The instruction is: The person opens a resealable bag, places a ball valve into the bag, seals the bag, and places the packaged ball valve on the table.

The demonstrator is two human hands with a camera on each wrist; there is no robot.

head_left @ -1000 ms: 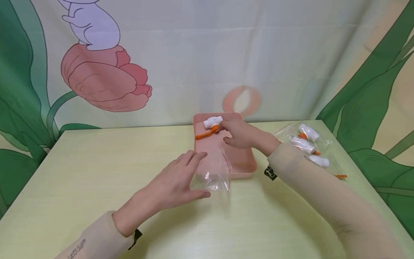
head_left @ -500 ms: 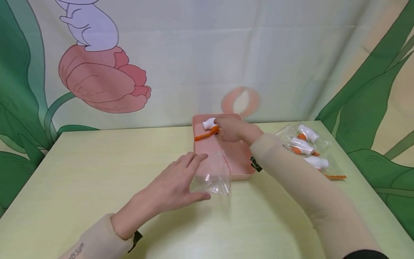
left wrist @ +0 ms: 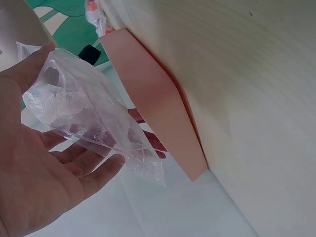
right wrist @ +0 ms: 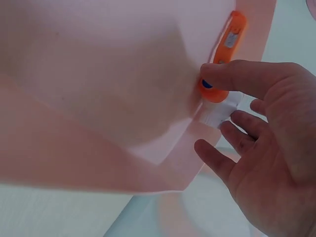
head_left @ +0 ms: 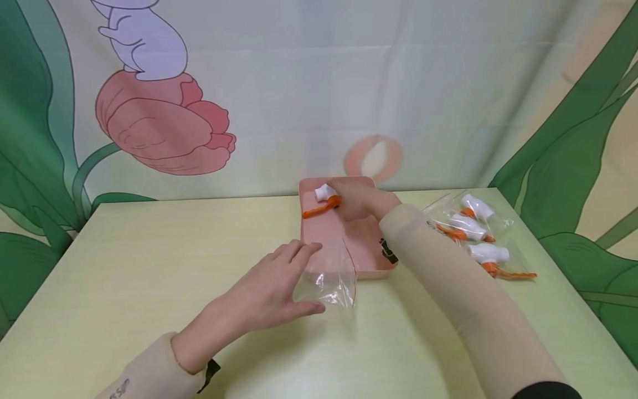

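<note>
In the head view a white ball valve (head_left: 324, 193) with an orange lever handle (head_left: 321, 207) lies near the far left end of a pink tray (head_left: 370, 274). My right hand (head_left: 360, 200) grips the valve, covering its right end. The right wrist view shows the thumb on the orange hub and the fingers at the white body (right wrist: 217, 113). My left hand (head_left: 264, 288) holds a clear zip bag (left wrist: 84, 108) between spread thumb and fingers, in front of the tray's near left corner. No item can be made out inside the bag.
On the table's right side lie several bagged white valves with orange handles (head_left: 468, 226), partly behind my right forearm. A printed curtain (head_left: 279, 111) hangs along the far table edge, close behind the tray. My right sleeve (head_left: 448, 288) crosses over the table (head_left: 149, 249).
My right hand has moved left and closed on the valve in the tray, hiding its right end. My left hand and the bag have hardly moved.
</note>
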